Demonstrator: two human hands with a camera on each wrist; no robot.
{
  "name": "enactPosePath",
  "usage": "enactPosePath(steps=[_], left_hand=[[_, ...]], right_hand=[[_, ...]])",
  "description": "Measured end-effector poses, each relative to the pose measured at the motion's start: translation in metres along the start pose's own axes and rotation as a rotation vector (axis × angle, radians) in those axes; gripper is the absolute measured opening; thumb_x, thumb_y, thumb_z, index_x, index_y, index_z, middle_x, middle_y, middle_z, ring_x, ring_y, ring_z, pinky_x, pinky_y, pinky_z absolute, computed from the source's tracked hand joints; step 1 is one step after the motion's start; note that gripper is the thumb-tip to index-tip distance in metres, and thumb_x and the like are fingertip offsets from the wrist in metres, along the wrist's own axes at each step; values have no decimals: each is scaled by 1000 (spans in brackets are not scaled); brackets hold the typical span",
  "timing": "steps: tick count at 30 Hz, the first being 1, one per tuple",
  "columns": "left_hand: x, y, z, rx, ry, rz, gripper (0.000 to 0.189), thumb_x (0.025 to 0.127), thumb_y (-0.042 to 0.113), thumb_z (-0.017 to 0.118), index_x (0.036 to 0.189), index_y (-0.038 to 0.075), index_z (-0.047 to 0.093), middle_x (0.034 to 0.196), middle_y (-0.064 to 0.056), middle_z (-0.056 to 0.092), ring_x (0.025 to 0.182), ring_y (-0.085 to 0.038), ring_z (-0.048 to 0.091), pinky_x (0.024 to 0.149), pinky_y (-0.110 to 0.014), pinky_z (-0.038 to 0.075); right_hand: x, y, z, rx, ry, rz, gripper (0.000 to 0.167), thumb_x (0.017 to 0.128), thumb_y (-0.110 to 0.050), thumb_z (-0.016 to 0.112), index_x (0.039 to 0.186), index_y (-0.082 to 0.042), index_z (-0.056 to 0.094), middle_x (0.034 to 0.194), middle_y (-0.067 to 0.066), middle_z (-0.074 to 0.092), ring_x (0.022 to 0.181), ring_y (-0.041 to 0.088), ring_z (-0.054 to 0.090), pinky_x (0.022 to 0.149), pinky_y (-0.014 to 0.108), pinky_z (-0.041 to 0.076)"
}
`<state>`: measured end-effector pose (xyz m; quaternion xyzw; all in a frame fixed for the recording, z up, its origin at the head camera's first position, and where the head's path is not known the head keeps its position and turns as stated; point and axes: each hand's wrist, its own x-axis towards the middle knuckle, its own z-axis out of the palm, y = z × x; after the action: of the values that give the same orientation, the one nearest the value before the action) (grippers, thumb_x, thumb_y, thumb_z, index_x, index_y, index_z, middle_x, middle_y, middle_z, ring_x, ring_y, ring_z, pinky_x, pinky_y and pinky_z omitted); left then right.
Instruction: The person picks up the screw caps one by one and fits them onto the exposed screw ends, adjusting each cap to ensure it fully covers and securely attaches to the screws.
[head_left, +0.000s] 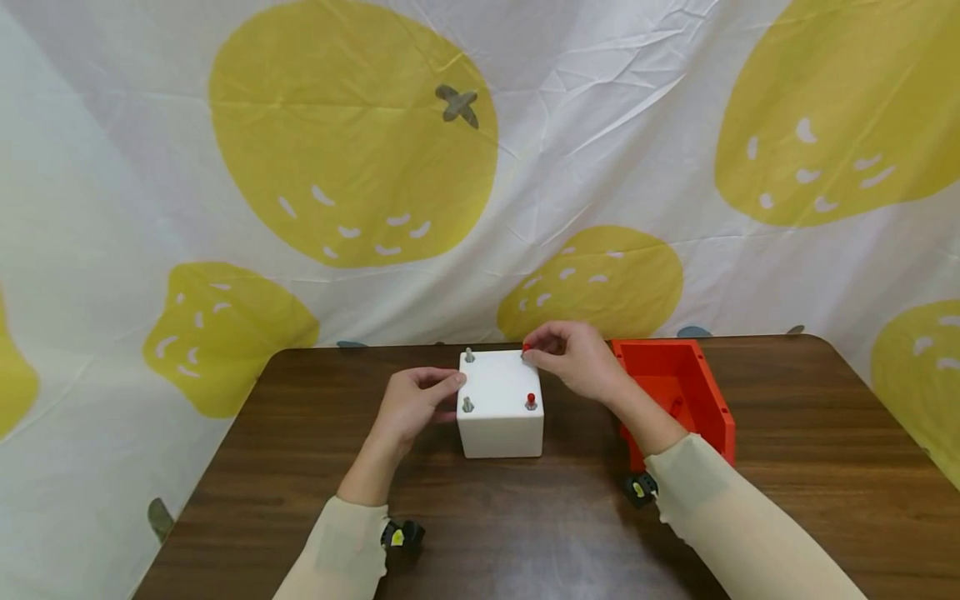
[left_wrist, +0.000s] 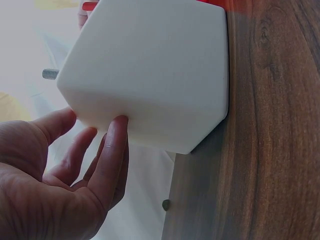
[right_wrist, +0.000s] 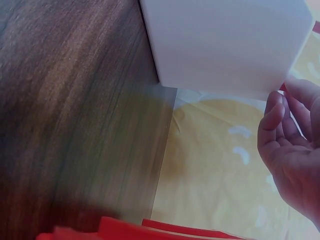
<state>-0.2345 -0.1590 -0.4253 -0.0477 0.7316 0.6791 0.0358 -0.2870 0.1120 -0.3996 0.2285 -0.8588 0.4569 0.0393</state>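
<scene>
A white box [head_left: 501,435] stands on the table with a metal threaded stud near each top corner. The back-left stud [head_left: 469,355] and front-left stud [head_left: 467,405] are bare. On the front-right stud sits a small red cap [head_left: 531,398]. My right hand [head_left: 581,360] pinches another small red cap [head_left: 527,347] at the back-right corner; fingers partly hide the stud there. Fingertips of my left hand [left_wrist: 65,185] rest against the box's left side, the thumb by the top edge. In the right wrist view, the right hand [right_wrist: 295,135] is beside the box's upper edge.
Right of the box, under my right forearm, is an open red bin [head_left: 708,387]. A small red piece [head_left: 677,407] lies inside it. Behind the brown wooden table [head_left: 300,467] hangs a white cloth [head_left: 570,150] with yellow fruit prints.
</scene>
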Motion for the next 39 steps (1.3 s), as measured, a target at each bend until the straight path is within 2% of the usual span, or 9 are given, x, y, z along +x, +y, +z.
enactPosePath(steps=[10, 26, 31, 39], left_hand=[[-2, 2, 1, 7, 2, 3, 29, 97, 19, 81, 117, -1, 77, 119, -16, 72, 96, -28, 73, 82, -48, 66], [-2, 2, 1, 12, 6, 1, 30, 97, 20, 82, 117, -1, 77, 120, -16, 71, 96, -26, 72, 83, -49, 66], [-2, 2, 1, 10, 8, 5, 29, 98, 19, 81, 117, -2, 77, 119, -17, 71, 95, -25, 72, 80, -46, 67], [-3, 1, 1, 15, 4, 4, 30, 98, 21, 81, 118, -2, 77, 121, -17, 71, 94, -23, 72, 80, -44, 67]], right_hand=[[-2, -3, -1, -6, 2, 37, 18, 96, -20, 83, 108, -10, 76, 95, 3, 72, 85, 24, 64, 73, 36, 60], [-1, 1, 0, -26, 10, 6, 19, 93, -20, 85, 107, -9, 78, 91, 1, 72, 83, 21, 65, 72, 35, 58], [-3, 1, -3, -16, 12, -10, 23, 92, -20, 86, 109, -8, 77, 92, 1, 73, 83, 20, 67, 72, 33, 58], [-11, -2, -14, -8, 4, 15, 30, 93, -20, 85, 117, -5, 75, 98, 3, 73, 88, 22, 66, 75, 36, 58]])
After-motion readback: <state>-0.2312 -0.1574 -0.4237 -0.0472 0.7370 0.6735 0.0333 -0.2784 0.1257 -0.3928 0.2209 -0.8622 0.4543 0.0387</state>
